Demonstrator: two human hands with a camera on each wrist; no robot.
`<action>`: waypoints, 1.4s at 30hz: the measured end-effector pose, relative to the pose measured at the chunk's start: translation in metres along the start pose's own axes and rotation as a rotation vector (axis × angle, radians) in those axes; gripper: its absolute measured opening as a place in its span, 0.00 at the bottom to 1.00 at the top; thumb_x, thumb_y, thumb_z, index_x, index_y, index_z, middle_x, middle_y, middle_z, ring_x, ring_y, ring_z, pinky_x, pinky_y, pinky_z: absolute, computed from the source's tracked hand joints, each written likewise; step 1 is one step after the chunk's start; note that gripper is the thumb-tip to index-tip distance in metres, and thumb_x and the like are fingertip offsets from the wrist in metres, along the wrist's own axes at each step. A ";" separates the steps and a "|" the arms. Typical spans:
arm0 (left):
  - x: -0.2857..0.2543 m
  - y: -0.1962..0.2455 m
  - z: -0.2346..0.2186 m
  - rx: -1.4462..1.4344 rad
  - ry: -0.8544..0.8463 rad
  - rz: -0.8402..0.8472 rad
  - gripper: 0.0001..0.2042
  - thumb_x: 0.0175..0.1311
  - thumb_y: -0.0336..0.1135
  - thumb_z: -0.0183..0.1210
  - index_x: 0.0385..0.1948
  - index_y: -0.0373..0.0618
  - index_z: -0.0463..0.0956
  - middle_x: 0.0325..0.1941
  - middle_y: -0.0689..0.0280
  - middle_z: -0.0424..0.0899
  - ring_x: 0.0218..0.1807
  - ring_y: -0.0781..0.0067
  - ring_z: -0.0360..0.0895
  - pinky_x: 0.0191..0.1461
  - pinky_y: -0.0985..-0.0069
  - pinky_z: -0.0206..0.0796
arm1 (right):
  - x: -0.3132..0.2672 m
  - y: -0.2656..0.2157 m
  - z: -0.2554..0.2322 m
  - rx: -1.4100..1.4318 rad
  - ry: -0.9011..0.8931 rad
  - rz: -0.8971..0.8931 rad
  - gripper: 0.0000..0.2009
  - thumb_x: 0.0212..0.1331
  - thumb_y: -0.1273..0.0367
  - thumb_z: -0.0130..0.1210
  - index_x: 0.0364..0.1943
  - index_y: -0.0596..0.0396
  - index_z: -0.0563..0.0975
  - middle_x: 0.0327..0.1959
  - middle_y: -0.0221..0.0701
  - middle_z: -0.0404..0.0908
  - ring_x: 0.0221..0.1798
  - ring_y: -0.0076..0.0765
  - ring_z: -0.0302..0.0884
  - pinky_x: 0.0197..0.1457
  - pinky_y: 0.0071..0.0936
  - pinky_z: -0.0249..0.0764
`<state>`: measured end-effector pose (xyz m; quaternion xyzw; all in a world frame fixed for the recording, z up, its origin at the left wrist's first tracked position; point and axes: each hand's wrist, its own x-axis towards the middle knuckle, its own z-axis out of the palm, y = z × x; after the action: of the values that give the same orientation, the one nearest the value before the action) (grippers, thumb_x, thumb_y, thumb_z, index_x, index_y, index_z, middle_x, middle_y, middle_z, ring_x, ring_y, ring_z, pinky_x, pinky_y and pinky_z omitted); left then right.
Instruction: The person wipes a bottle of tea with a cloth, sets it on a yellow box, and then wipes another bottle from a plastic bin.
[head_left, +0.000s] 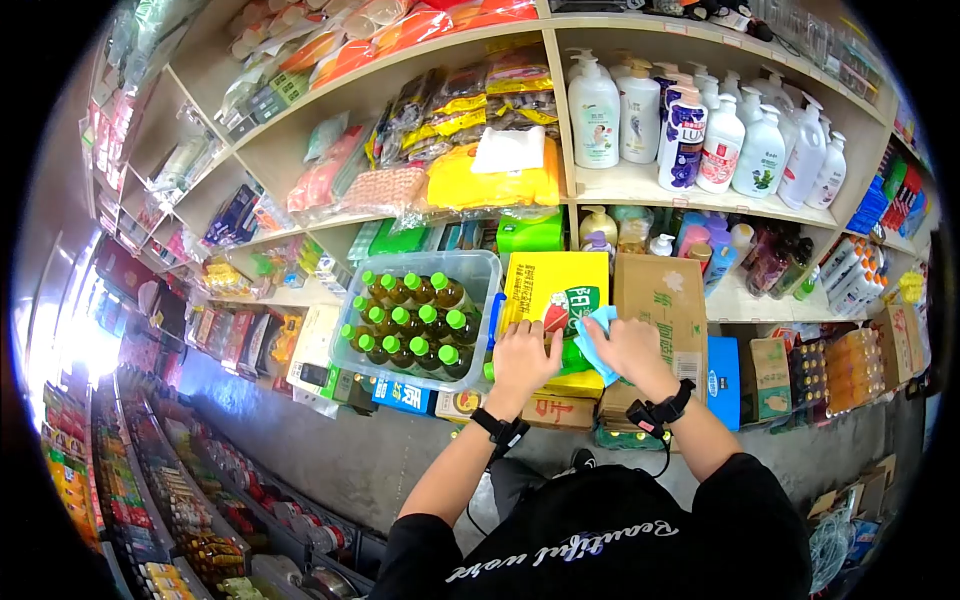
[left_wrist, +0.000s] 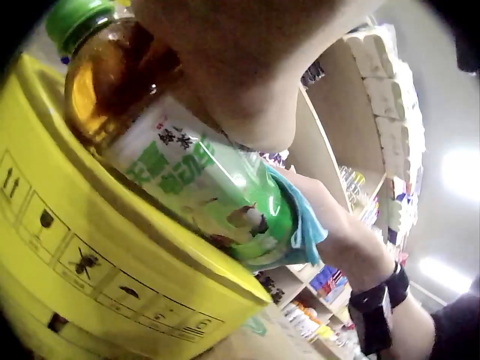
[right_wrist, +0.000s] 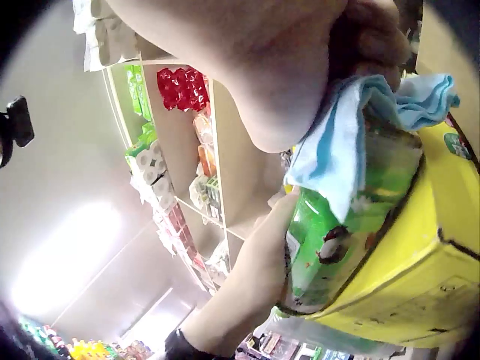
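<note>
A plastic bottle (left_wrist: 202, 180) of amber drink, with a green cap and a green-and-white label, lies on its side across a yellow carton (head_left: 540, 285). My left hand (head_left: 525, 352) grips its body, with the cap end pointing left. At the bottle's base, my right hand (head_left: 632, 352) holds a light blue cloth (right_wrist: 345, 139) that wraps over the end and drapes on the label. Left of the carton, a clear plastic bin (head_left: 480, 262) contains several upright bottles (head_left: 402, 318) with green caps.
A brown cardboard box (head_left: 660, 290) stands right of the yellow carton. Behind are shelves with pump bottles (head_left: 760, 150) and bagged goods (head_left: 500, 175). Blue boxes (head_left: 722, 380) and more cartons line the lower front. Grey floor (head_left: 360, 440) lies between here and racks of goods at left.
</note>
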<state>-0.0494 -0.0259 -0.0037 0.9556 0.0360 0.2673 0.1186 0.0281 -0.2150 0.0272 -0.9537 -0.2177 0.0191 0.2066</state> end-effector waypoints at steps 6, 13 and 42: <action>-0.007 0.005 -0.004 0.038 -0.021 -0.045 0.21 0.66 0.50 0.59 0.23 0.39 0.83 0.23 0.53 0.86 0.29 0.52 0.86 0.35 0.59 0.78 | -0.010 0.010 0.021 -0.038 0.195 -0.153 0.33 0.74 0.46 0.47 0.21 0.60 0.84 0.17 0.50 0.82 0.23 0.56 0.85 0.29 0.49 0.80; -0.002 0.000 -0.004 -0.007 -0.096 -0.071 0.23 0.68 0.52 0.58 0.22 0.39 0.84 0.20 0.52 0.85 0.25 0.52 0.85 0.31 0.59 0.78 | -0.012 0.020 0.019 -0.162 0.218 -0.347 0.24 0.74 0.53 0.50 0.31 0.62 0.81 0.30 0.48 0.85 0.35 0.53 0.85 0.37 0.46 0.80; -0.008 0.005 -0.007 -0.068 0.040 -0.069 0.20 0.67 0.44 0.58 0.18 0.40 0.84 0.20 0.52 0.85 0.25 0.52 0.84 0.35 0.57 0.78 | -0.007 0.002 0.032 0.153 0.359 -0.718 0.07 0.68 0.71 0.57 0.43 0.61 0.79 0.39 0.42 0.84 0.43 0.50 0.82 0.50 0.42 0.79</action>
<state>-0.0600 -0.0306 -0.0003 0.9437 0.0622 0.2832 0.1592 0.0184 -0.2070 -0.0031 -0.7871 -0.4954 -0.2048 0.3052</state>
